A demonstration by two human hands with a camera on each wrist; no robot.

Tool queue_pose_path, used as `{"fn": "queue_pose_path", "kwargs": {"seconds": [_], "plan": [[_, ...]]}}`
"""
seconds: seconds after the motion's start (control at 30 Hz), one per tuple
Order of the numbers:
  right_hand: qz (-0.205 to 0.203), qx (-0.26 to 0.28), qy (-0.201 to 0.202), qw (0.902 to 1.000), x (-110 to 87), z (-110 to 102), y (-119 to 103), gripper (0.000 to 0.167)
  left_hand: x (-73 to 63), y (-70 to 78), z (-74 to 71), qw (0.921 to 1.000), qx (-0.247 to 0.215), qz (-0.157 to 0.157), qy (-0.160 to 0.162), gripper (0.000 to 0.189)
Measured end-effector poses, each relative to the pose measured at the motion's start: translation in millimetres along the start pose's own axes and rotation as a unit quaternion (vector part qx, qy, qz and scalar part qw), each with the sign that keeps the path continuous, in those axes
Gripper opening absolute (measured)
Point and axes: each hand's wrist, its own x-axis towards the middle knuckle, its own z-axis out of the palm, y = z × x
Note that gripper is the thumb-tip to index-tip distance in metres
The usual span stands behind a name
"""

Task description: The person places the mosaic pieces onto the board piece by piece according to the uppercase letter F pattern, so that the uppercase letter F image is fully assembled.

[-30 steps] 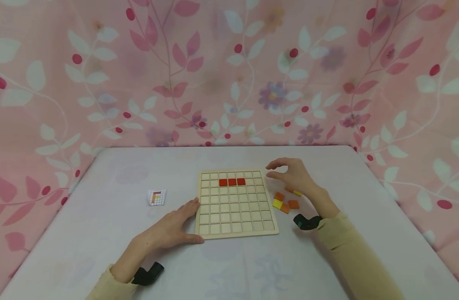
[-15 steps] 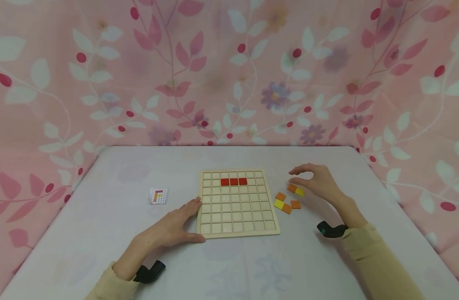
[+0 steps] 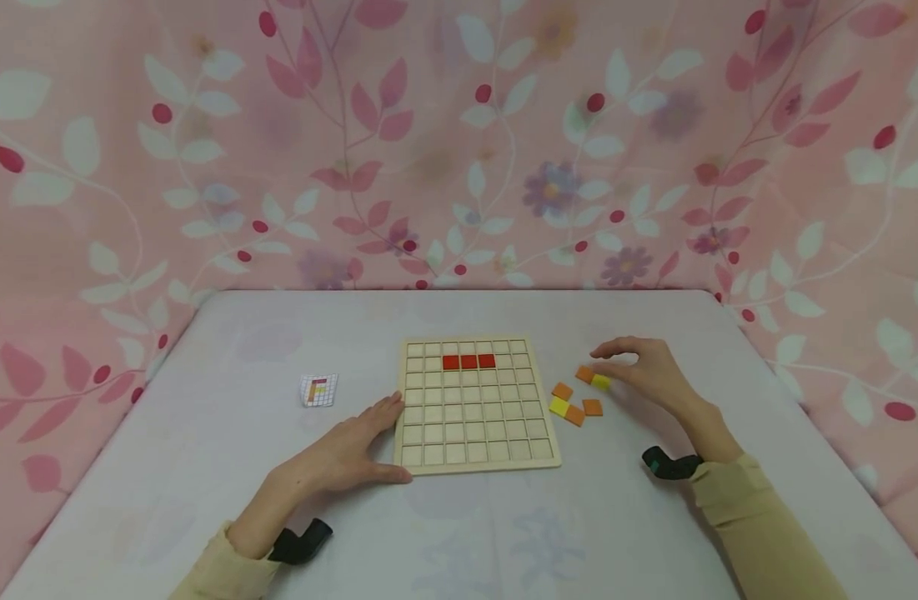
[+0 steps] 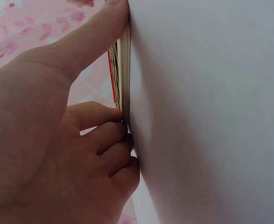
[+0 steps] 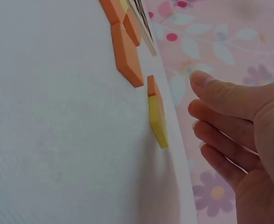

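Observation:
In the head view, a pale wooden grid board lies mid-table, with a row of red square tiles near its far side. My left hand rests against the board's left edge, its thumb at the near left corner; the left wrist view has the fingers touching the board's side. Just above and right of an orange tile and a yellow tile, my right hand hovers. Its thumb and fingers stand apart from the tiles in the right wrist view, holding nothing.
More loose tiles lie right of the board: a yellow one and orange ones. Left of the board is a small card printed with a coloured grid pattern. A pink floral cloth hangs behind the white table.
My right hand has moved right, away from the board's far right corner, and down slightly towards the loose tiles. The left hand keeps its place at the board's edge.

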Motion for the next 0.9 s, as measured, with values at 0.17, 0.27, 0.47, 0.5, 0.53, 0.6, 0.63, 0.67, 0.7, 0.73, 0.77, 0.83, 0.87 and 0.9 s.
{"fn": "queue_pose_path", "kwargs": {"seconds": [0.17, 0.27, 0.47, 0.5, 0.53, 0.6, 0.63, 0.67, 0.7, 0.73, 0.77, 0.83, 0.87, 0.9], "plan": [[0.025, -0.006, -0.019, 0.9995, -0.8, 1.8, 4.1, 0.028, 0.7, -0.6, 0.3, 1.0, 0.0, 0.004, 0.004, 0.106], [0.026, 0.005, -0.027, 0.9993, -1.1, 5.2, 6.6, 0.026, 0.6, -0.8, 0.5, 1.0, 0.001, 0.003, 0.002, 0.107], [-0.002, 0.005, -0.026, 0.9997, -1.3, 13.2, 12.6, 0.028, 0.4, -1.4, 0.7, 1.0, 0.001, 0.003, 0.0, 0.108], [-0.007, 0.002, -0.022, 0.9997, -1.3, 13.9, 13.5, 0.028, 0.6, -1.2, 0.6, 1.0, 0.0, 0.004, 0.001, 0.108], [-0.012, -0.001, -0.019, 0.9997, -1.2, 14.6, 14.3, 0.027, 0.6, -1.1, 0.8, 1.0, -0.002, 0.004, 0.001, 0.108], [-0.023, -0.004, -0.015, 0.9996, -1.1, 15.4, 15.3, 0.025, 0.8, -1.3, 1.3, 1.0, -0.004, 0.005, 0.002, 0.108], [-0.027, -0.005, -0.013, 0.9995, -0.9, 15.8, 15.5, 0.025, 0.9, -1.3, 1.5, 1.0, -0.005, 0.004, 0.003, 0.108], [-0.03, -0.005, -0.013, 0.9994, -0.8, 15.9, 15.5, 0.024, 1.0, -1.4, 1.7, 1.0, -0.006, 0.004, 0.003, 0.108], [-0.033, -0.004, -0.015, 0.9993, -0.6, 16.0, 15.7, 0.024, 0.9, -1.4, 1.6, 1.0, -0.004, 0.002, 0.002, 0.108], [-0.034, -0.004, -0.017, 0.9993, -0.5, 16.0, 15.4, 0.023, 0.7, -1.4, 1.6, 1.0, -0.004, 0.002, 0.002, 0.108], [-0.034, -0.002, -0.018, 0.9993, -0.4, 15.9, 15.1, 0.023, 0.6, -1.7, 1.7, 1.0, -0.003, 0.002, 0.002, 0.108], [-0.03, -0.002, -0.018, 0.9994, -0.2, 15.7, 14.5, 0.023, 0.2, -1.7, 1.4, 1.0, -0.002, 0.0, 0.002, 0.107], [-0.03, -0.001, -0.018, 0.9994, -0.3, 15.6, 14.4, 0.023, 0.2, -1.9, 1.4, 1.0, -0.001, -0.001, 0.001, 0.107], [-0.029, 0.0, -0.018, 0.9994, -0.4, 15.6, 14.4, 0.023, 0.1, -2.1, 1.4, 1.0, -0.001, -0.002, 0.001, 0.107]]}}
